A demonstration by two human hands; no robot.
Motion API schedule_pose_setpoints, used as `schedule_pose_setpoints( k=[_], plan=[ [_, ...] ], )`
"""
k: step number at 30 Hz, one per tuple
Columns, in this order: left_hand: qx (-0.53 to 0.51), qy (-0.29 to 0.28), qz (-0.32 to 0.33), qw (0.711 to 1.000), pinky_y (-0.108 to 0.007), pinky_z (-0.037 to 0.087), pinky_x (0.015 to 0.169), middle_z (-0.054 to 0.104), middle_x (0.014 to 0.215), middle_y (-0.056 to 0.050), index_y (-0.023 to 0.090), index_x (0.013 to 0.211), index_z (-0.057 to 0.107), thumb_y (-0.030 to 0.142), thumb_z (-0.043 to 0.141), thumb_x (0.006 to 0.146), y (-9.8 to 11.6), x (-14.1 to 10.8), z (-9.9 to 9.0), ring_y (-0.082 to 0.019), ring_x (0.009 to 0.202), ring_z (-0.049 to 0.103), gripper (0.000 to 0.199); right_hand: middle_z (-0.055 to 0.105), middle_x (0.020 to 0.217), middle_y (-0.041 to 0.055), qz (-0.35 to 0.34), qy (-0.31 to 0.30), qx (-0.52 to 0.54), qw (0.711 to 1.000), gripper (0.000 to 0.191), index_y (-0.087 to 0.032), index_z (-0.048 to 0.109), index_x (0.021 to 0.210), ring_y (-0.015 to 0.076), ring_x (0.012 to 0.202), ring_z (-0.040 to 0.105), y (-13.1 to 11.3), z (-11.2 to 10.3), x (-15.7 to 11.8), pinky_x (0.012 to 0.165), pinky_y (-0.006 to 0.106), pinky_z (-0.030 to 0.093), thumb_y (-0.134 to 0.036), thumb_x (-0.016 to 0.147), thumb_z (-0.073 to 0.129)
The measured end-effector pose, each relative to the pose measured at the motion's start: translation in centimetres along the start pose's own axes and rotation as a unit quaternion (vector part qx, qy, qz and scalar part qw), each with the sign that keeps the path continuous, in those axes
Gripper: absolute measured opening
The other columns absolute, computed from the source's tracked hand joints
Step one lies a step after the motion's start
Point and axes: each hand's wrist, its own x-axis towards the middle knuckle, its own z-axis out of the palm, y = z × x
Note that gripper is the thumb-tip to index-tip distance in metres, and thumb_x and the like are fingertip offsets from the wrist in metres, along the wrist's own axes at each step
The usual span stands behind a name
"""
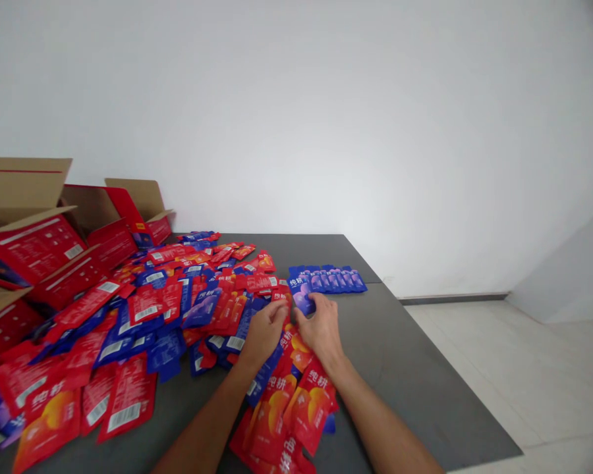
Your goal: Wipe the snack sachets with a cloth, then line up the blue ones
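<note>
My right hand [321,322] pinches the lower edge of a blue pouch [300,289] printed with purple fruit and white characters. Just beyond it, several blue pouches [333,280] lie overlapped in a row. My left hand [264,332] is curled closed beside the pile, close to a red pouch [281,289]; what its fingers hold, if anything, is hidden. Between my forearms lies a heap of red pouches [271,415] with orange fruit on them, a few blue ones showing underneath.
A large mixed pile of red and blue pouches [163,299] covers the left of the dark table [400,375]. Open red cardboard boxes [34,247] stand at the far left. A white wall [326,118] rises behind, and pale floor [474,355] lies past the right edge.
</note>
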Motion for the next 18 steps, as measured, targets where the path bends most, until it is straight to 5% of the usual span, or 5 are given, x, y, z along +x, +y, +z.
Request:
schedule_pose_setpoints(
  k=[7, 18],
  plan=[
    [0.292, -0.051, 0.152, 0.943, -0.041, 0.036, 0.11, 0.062, 0.131, -0.012, 0.019, 0.116, 0.065, 0.023, 0.053, 0.085, -1.4, -0.7, 0.8, -0.026, 0.125, 0.053, 0.033, 0.066, 0.117, 0.0147, 0.078, 0.035, -0.129, 0.988, 0.045, -0.012, 0.065, 0.117, 0.0336, 0.108, 0.051, 5.7, -0.9, 3.7, 0.095, 0.041, 0.037, -0.04, 0.081, 0.064],
    [0.437, -0.074, 0.136, 0.886, -0.046, 0.032, 0.107, 0.061, 0.126, -0.016, 0.017, 0.111, 0.065, 0.027, 0.055, 0.086, 0.2, 1.7, 4.2, -0.03, 0.122, 0.05, 0.029, 0.063, 0.122, 0.0181, 0.135, 0.021, -0.254, 0.958, 0.047, -0.013, 0.064, 0.123, 0.0355, 0.111, 0.05, 12.4, -3.1, 7.5, 0.089, 0.042, 0.037, -0.042, 0.086, 0.059]
  ],
)
